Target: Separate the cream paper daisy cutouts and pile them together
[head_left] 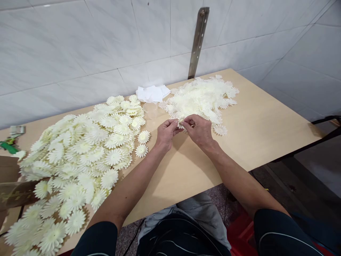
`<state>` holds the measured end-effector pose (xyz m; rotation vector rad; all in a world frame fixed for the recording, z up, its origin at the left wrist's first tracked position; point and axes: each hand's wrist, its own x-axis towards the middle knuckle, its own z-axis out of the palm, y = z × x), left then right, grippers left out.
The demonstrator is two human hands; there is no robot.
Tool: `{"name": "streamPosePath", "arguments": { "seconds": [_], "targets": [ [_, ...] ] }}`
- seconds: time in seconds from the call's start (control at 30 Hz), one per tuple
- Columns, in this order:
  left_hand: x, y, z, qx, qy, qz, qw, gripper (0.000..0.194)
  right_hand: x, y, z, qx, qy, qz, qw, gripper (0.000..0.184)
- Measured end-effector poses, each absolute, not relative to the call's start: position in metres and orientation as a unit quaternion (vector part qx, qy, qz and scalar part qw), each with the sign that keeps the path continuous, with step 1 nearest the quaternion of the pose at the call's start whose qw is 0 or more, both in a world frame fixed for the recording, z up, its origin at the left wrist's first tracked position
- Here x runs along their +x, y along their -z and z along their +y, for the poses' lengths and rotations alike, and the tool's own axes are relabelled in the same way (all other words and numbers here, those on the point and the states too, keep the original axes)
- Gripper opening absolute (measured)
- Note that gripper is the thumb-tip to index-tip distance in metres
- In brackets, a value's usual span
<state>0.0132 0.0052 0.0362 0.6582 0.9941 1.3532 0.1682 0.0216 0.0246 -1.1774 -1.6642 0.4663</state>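
My left hand (165,133) and my right hand (199,130) meet over the wooden table (255,124), fingers pinched together on a small cream-white flower piece (181,124) between them. Just beyond the hands lies a loose heap of thin cream petal layers (202,97). To the left spreads a large pile of finished-looking white daisy flowers (80,160); two single flowers (142,144) lie at its right edge, nearest my left wrist.
A folded white cloth (152,93) and a clear plastic cup (150,109) sit at the back by the tiled wall. A metal bracket (198,39) hangs on the wall. Green-handled tool (9,145) and a cardboard box (10,185) are at far left.
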Motion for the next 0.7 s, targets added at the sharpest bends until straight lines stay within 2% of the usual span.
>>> {"name": "streamPosePath", "arguments": {
  "seconds": [0.17,0.43,0.53,0.7],
  "targets": [
    [0.009,-0.028,0.002,0.273,-0.605,0.423,0.616,0.034,0.164,-0.026,0.018,-0.476,-0.212,-0.699,0.490,0.017],
    [-0.003,-0.021,0.004,0.296,-0.587,0.413,0.630,0.036,0.161,-0.033,0.013,-0.494,-0.379,-0.617,0.481,0.029],
    [-0.006,-0.023,0.005,0.312,-0.571,0.420,0.632,0.034,0.162,-0.029,0.015,-0.495,-0.344,-0.642,0.473,0.031],
    [-0.006,-0.025,0.004,0.341,-0.545,0.442,0.626,0.034,0.166,-0.020,0.018,-0.469,-0.185,-0.750,0.428,0.024]
  ]
}}
